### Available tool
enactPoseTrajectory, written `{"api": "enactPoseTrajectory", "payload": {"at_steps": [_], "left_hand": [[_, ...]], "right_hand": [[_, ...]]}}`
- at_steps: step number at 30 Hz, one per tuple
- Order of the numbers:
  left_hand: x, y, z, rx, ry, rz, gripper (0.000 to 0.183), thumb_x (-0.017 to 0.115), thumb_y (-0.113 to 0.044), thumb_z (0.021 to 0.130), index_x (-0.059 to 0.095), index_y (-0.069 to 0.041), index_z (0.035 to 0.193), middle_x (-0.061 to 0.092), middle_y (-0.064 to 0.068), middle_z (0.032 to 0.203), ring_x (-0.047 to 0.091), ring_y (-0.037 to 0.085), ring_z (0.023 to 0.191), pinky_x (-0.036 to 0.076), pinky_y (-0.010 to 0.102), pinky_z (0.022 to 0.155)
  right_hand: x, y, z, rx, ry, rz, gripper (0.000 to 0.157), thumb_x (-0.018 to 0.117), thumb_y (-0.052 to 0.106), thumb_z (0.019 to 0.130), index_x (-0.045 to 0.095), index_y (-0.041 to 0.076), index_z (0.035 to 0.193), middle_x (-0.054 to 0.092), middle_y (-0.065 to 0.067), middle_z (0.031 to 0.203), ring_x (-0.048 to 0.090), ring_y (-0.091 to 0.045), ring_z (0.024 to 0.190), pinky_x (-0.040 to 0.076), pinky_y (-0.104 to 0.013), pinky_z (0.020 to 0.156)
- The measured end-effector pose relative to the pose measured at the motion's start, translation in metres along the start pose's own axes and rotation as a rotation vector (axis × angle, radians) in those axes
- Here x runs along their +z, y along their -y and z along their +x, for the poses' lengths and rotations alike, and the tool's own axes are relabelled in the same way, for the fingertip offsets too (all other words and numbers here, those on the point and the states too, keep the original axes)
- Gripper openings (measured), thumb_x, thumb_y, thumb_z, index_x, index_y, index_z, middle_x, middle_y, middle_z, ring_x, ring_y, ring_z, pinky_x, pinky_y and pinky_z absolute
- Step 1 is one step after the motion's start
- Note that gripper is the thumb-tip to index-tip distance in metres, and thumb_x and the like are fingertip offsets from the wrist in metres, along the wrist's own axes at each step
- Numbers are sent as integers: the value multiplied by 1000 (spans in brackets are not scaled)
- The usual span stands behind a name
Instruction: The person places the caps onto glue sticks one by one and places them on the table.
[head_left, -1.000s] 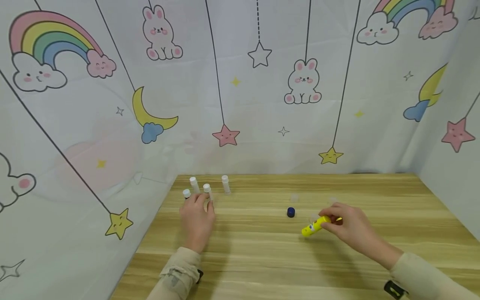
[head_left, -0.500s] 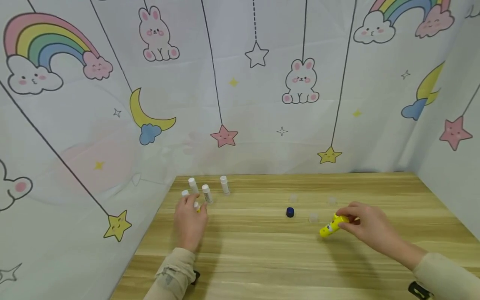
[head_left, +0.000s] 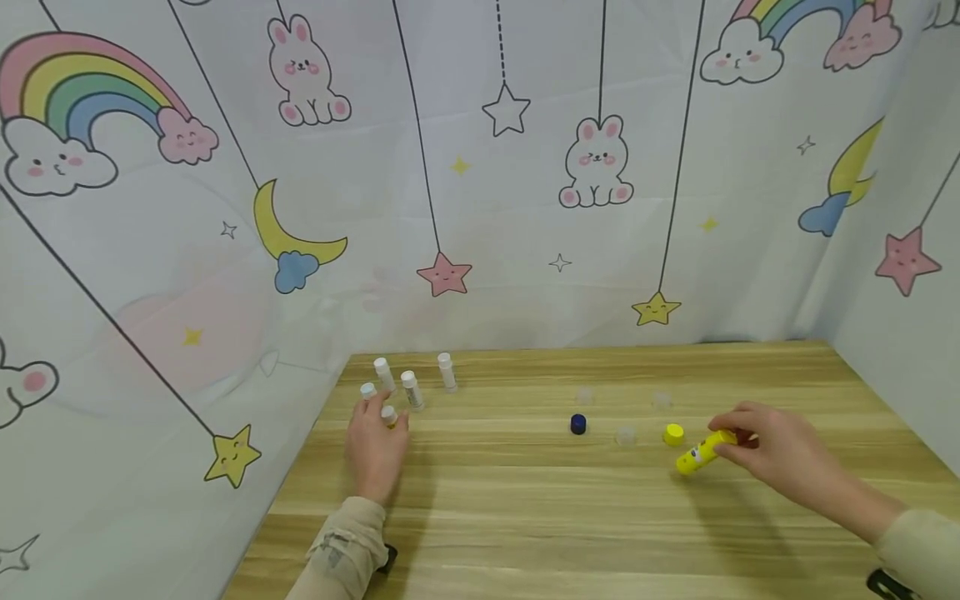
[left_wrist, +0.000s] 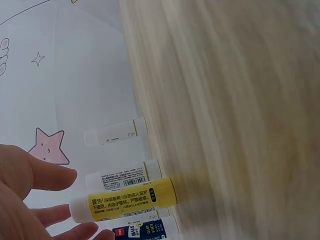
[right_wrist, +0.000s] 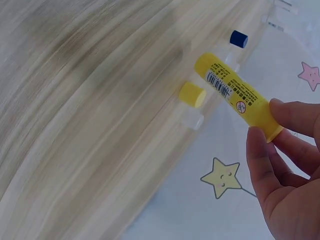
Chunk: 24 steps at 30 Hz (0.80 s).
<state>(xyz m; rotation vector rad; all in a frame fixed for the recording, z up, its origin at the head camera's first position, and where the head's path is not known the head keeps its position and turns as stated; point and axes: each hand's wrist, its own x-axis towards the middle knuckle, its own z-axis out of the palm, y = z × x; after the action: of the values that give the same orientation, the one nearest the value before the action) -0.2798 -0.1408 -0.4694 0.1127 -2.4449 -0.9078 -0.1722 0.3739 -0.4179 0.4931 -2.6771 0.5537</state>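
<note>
My left hand (head_left: 377,446) is around the white top of an upright yellow glue stick (left_wrist: 132,201), thumb and fingers spread apart. Close by stand a navy glue stick (left_wrist: 145,231) and several white ones, such as the white glue stick (head_left: 412,390) just beyond my fingers. On the right, my right hand (head_left: 772,446) pinches another yellow glue stick (right_wrist: 237,95) by one end between thumb and fingers. That stick is tilted, its far end pointing down and left over the table. Left of it lies a yellow cap (head_left: 673,434).
A dark blue cap (head_left: 578,424) sits mid-table, with translucent caps around it, one clear cap (head_left: 626,436) between it and the yellow one. The wooden table (head_left: 525,517) ends at a patterned curtain (head_left: 510,308) behind and at both sides.
My right hand has moved right with its glue stick, bringing the yellow cap into view. My left fingers have spread, and the yellow glue stick between them now shows.
</note>
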Motion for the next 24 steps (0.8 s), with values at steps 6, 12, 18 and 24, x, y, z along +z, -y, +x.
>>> {"api": "enactPoseTrajectory", "payload": {"at_steps": [6, 12, 18, 24], "left_hand": [[2, 4, 1, -27, 15, -3, 50, 81, -14, 84, 63, -6, 131, 64, 20, 117, 63, 41, 102, 48, 55, 81], [4, 8, 2, -42, 22, -22, 52, 81, -10, 82, 64, -6, 131, 70, 20, 114, 67, 41, 100, 49, 56, 80], [6, 12, 2, -75, 32, -59, 52, 82, -8, 81, 64, -4, 130, 71, 21, 112, 68, 40, 102, 49, 57, 84], [7, 15, 2, -125, 71, -99, 50, 80, -8, 82, 64, 2, 128, 69, 25, 116, 66, 41, 105, 49, 56, 89]], "right_hand": [[-12, -9, -2, 31, 55, -43, 25, 87, 10, 76, 77, 12, 99, 59, 15, 82, 48, 1, 68, 52, -24, 60], [-23, -20, -3, 12, 55, -92, 25, 88, 10, 74, 78, 9, 96, 57, 15, 79, 46, 3, 66, 48, -24, 55], [-33, -30, -2, 38, 75, -134, 25, 87, 11, 75, 78, 7, 98, 57, 14, 78, 47, 2, 65, 46, -24, 54], [-37, -37, -2, 56, 87, -172, 26, 88, 12, 75, 77, 6, 97, 55, 12, 76, 46, -2, 65, 45, -24, 53]]}}
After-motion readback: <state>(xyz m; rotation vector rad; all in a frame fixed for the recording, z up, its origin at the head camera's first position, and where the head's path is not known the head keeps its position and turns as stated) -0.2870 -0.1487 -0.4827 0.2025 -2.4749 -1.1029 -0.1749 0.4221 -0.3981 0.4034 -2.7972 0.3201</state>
